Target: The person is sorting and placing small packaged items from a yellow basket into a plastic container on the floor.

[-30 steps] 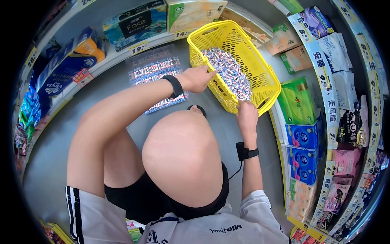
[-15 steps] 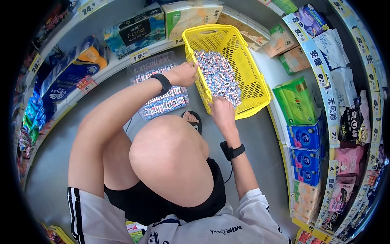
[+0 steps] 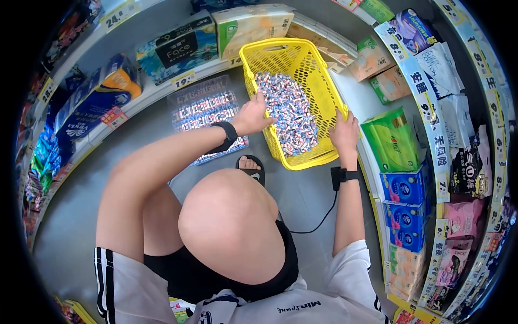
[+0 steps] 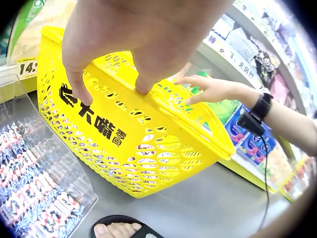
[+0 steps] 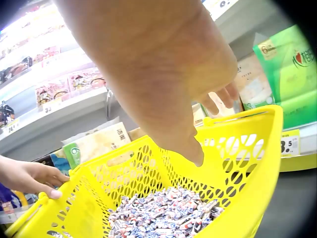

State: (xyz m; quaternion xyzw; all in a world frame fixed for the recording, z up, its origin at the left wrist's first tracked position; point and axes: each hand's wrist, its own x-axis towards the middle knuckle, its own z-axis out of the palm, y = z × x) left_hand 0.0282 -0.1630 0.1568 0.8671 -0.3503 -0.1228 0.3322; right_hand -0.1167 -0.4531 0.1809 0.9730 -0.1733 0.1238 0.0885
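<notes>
A yellow basket (image 3: 330, 75) stands tilted on the floor, holding a heap of small wrapped candies (image 3: 288, 116), seen also inside it in the right wrist view (image 5: 163, 213). The left hand (image 3: 253, 115) grips the basket's left rim; in the left wrist view one finger hangs down the printed outer wall and another digit presses on the rim. At the opposite rim is the right hand (image 3: 345, 135), its fingers spread and fairly straight, with the thumb apart on the inner side; whether it touches the rim is hard to tell.
A clear plastic box (image 4: 81, 191) of wrapped candies stands on the floor left of the basket. Shelves with tissue packs (image 3: 391, 140) curve around the back and right. A sandalled foot (image 3: 250, 163) and bent knee are close in front.
The right hand has left the near left corner of the basket and moved right to the opposite rim. The basket first shifted left, then slightly nearer the person. The left hand stays on the left rim.
</notes>
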